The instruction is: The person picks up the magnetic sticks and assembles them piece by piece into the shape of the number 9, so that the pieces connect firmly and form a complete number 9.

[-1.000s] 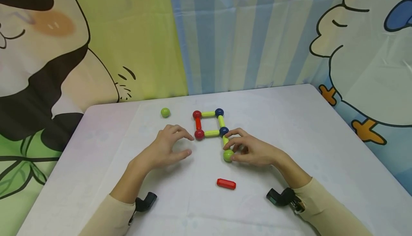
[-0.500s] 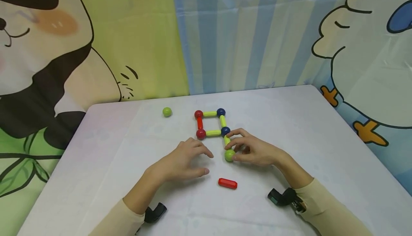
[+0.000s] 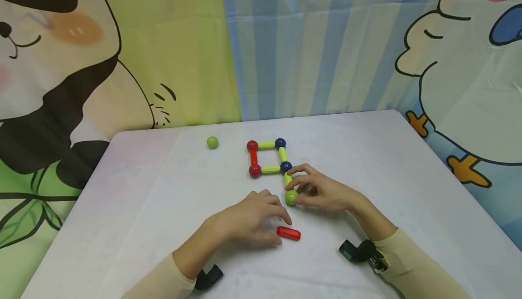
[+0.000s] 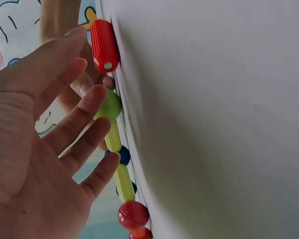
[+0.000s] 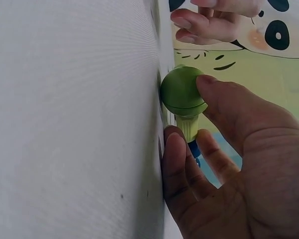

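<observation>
Left hand [image 3: 248,219] beside red rod [image 3: 288,233], table edge [image 3: 261,122] well apart

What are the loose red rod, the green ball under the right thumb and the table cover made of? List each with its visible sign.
Red rod: probably hard plastic, glossy and ribbed, with a small metal-looking disc in its end, perhaps a magnet.
Green ball: likely smooth plastic or painted wood with a satin sheen and a seam line; cannot tell which.
Table cover: thin, matte whitish sheet with faint creases, cloth or plastic film.

short red plastic rod [image 3: 288,233]: smooth, glossy | round green plastic ball [image 5: 183,92]: smooth, satin sheen | white cloth table cover [image 3: 408,190]: matt, finely woven
</observation>
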Available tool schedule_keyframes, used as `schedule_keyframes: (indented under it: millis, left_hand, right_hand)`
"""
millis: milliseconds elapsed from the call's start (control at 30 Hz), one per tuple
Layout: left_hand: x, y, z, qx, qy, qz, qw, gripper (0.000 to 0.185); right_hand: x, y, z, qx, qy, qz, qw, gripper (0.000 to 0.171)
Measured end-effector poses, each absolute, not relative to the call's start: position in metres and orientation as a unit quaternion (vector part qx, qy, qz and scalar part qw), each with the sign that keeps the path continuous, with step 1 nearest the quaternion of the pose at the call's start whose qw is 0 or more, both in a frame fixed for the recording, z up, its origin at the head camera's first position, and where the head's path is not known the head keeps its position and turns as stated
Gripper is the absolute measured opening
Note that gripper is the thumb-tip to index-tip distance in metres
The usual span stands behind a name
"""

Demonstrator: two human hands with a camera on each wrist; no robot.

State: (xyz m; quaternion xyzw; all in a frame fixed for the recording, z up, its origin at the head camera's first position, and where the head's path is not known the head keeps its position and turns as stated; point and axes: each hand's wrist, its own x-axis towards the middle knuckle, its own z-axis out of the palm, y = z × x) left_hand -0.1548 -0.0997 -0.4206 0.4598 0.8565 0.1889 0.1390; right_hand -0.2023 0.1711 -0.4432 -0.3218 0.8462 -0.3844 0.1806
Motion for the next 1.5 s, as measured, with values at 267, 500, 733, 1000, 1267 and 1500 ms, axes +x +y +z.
schedule_keyframes:
  millis: [267, 500, 733, 1000, 1267, 1500]
  left_hand:
    - [-0.152, -0.088, -0.425, 0.487, 0.849, 0.153, 0.134, 0.033]
    - [-0.151, -0.08, -0.423, 0.494, 0.855, 0.119, 0.102, 0.023]
    - [-0.152, -0.082, -0.424, 0.463, 0.871, 0.125, 0.105, 0.015]
    - [-0.16, -0.093, -0.424, 0.419, 0.889, 0.153, 0.106, 0.016]
    - [-0.169, -0.108, -0.426, 0.385, 0.894, 0.208, 0.1, 0.013]
    - [-0.175, -0.115, -0.427, 0.355, 0.903, 0.221, 0.1, 0.014]
  right_hand:
    - [-0.202, 0.172, -0.444, -0.326, 0.843, -0.39, 0.178, 0.027]
    - [-0.202, 0.174, -0.445, -0.324, 0.842, -0.392, 0.18, 0.027]
    - [-0.202, 0.173, -0.446, -0.324, 0.841, -0.394, 0.179, 0.028]
    - [-0.202, 0.173, -0.445, -0.319, 0.844, -0.391, 0.181, 0.029]
    - [-0.202, 0.174, -0.445, -0.32, 0.845, -0.391, 0.177, 0.029]
    - [-0.202, 0.173, -0.445, -0.321, 0.845, -0.389, 0.18, 0.029]
